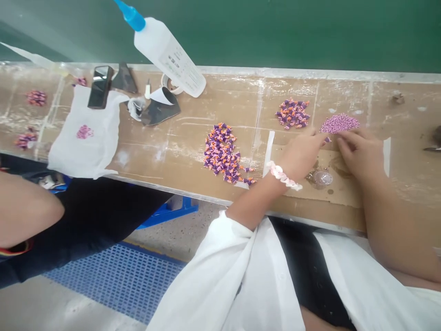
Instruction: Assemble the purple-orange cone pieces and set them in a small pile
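Head view puts my two hands at the right of the frame, meeting at the pink disc (340, 123), a flat round patch of tiny packed pieces lying on the brown worktop (193, 138). My left hand (301, 154) has its fingers curled, tips touching the disc's lower left edge; whether it pinches a piece I cannot tell. My right hand (360, 151) lies loosely bent, fingertips at the disc's lower edge, gripping nothing that I can see. I judge the disc light, thin and easily broken apart, best taken at its rim. Two loose heaps of purple-and-orange pieces (223, 154) lie centre frame; a squeeze bottle (165, 50) stands upper left.
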{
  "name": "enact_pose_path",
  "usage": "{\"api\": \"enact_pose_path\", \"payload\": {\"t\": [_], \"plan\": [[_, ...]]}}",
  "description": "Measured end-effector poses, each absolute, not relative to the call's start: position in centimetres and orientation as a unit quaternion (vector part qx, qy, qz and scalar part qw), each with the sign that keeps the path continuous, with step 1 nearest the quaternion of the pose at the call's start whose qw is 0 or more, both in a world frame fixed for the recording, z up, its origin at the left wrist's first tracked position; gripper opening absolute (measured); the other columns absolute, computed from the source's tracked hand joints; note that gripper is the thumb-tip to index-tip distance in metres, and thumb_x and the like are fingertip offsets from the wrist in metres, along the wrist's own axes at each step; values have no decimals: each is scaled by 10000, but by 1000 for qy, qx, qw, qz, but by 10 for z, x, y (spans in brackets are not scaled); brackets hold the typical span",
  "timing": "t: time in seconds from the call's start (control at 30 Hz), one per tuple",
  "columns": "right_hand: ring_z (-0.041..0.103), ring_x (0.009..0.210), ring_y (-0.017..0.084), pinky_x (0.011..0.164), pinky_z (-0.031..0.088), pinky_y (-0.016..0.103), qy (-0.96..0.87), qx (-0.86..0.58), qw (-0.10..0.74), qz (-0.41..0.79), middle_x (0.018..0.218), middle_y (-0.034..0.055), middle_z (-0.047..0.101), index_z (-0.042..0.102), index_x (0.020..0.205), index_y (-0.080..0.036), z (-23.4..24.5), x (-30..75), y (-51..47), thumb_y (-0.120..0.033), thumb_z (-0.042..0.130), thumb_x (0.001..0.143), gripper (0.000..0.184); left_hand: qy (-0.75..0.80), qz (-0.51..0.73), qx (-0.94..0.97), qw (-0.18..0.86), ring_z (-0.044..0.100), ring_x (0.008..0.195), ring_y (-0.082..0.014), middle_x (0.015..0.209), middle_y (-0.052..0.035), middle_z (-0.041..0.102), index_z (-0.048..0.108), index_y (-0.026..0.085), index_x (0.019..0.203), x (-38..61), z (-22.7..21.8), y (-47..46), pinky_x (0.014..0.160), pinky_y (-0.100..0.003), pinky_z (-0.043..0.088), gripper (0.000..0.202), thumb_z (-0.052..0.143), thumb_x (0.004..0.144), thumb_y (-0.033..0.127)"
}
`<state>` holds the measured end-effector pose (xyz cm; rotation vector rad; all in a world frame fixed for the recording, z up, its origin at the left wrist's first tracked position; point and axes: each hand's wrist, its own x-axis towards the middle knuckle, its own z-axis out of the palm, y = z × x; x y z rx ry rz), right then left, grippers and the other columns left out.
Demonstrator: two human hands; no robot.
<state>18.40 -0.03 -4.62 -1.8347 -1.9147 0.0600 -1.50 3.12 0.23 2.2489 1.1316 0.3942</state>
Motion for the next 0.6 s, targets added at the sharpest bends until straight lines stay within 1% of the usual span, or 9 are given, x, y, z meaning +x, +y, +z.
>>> {"api": "enact_pose_path", "payload": {"t": [0.07, 0.17, 0.2, 0.27, 0.33, 0.4, 0.43, 0.5, 0.6], "plan": [[622, 822, 173, 688, 466, 300, -702, -671, 237, 24, 957, 79, 702, 717, 980, -236, -45, 183, -1, -297, 551, 869, 209, 430, 174, 818, 341, 587, 853, -161, 971, -77, 609, 624, 180, 1219, -14, -7, 30, 804, -302, 467, 359, 392, 946, 177], [625, 833, 172, 697, 473, 297, -702, -672, 235, 29, 929, 71, 700, 716, 920, -238, -42, 185, -2, -292, 565, 860, 171, 435, 231, 765, 415, 597, 875, -150, 935, -62, 616, 657, 179, 1175, -19, -13, 27, 822, -284, 477, 324, 437, 944, 237], [624, 827, 171, 704, 476, 299, -699, -674, 236, 28, 919, 71, 697, 714, 900, -235, -41, 186, -3, -289, 572, 856, 158, 435, 250, 746, 439, 601, 847, -141, 924, -58, 616, 667, 176, 1154, -21, -13, 27, 812, -276, 481, 313, 454, 940, 261], [608, 763, 157, 694, 476, 299, -689, -684, 238, 26, 895, 69, 690, 706, 867, -226, -37, 188, -3, -276, 588, 843, 131, 429, 276, 704, 494, 597, 724, -102, 914, -47, 614, 679, 167, 1114, -24, -11, 26, 766, -258, 490, 303, 471, 935, 295], [569, 677, 134, 667, 472, 296, -672, -698, 245, 29, 872, 63, 675, 694, 845, -218, -34, 189, -3, -254, 604, 825, 99, 417, 289, 663, 550, 559, 578, -56, 902, -35, 616, 681, 153, 1069, -25, -9, 26, 704, -243, 493, 304, 463, 939, 321], [530, 624, 121, 646, 466, 293, -660, -707, 253, 36, 832, 49, 658, 681, 827, -217, -32, 188, -2, -237, 621, 806, 66, 401, 299, 640, 583, 527, 512, -32, 866, -17, 624, 673, 149, 1019, -25, -7, 25, 680, -232, 492, 286, 466, 937, 327], [516, 610, 119, 643, 462, 294, -657, -707, 257, 40, 818, 41, 652, 674, 821, -220, -32, 187, -2, -233, 627, 799, 53, 395, 305, 637, 587, 539, 530, -36, 851, -12, 630, 666, 152, 1000, -24, -6, 25, 693, -228, 493, 264, 479, 931, 324], [508, 607, 119, 646, 458, 297, -663, -701, 259, 52, 822, 32, 656, 662, 824, -232, -32, 184, -1, -233, 628, 796, 44, 394, 320, 636, 581, 589, 647, -59, 866, -13, 649, 649, 165, 986, -23, -5, 23, 745, -219, 497, 206, 514, 912, 302], [520, 639, 127, 665, 456, 299, -665, -695, 263, 75, 826, 27, 665, 645, 825, -242, -33, 180, 1, -218, 611, 797, 49, 414, 338, 616, 579, 619, 827, -88, 973, -38, 662, 623, 168, 1007, -22, -2, 21, 778, -204, 501, 174, 546, 894, 275]]}}
